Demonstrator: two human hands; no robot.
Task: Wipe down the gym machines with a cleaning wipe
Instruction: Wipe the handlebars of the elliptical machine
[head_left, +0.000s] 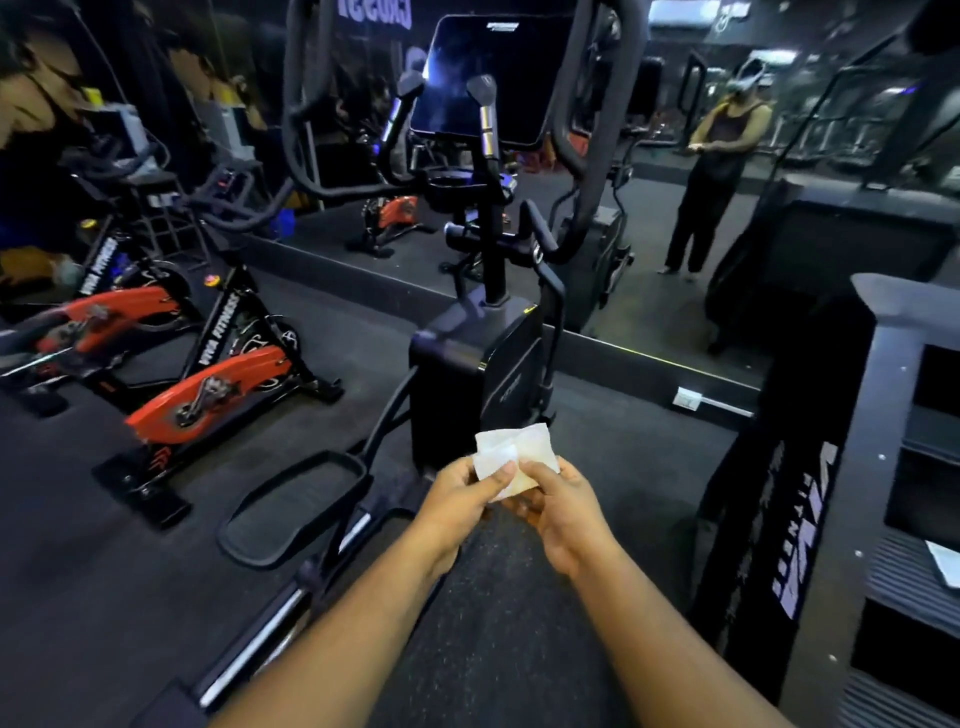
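Observation:
A white cleaning wipe (511, 452) is held in front of me, low in the head view, pinched by both hands. My left hand (460, 499) grips its left side with the thumb on top. My right hand (563, 512) holds its right lower part. Straight ahead stands a black elliptical machine (478, 358) with a dark console screen (488, 78), curved handlebars and a foot pedal (296, 504) at the lower left. The wipe is apart from the machine, above the floor.
Two red and black spin bikes (208, 395) stand to the left. A black stair machine (862, 467) rises on the right. A wall mirror (675, 218) behind the elliptical reflects a standing person. The floor (498, 623) is dark rubber.

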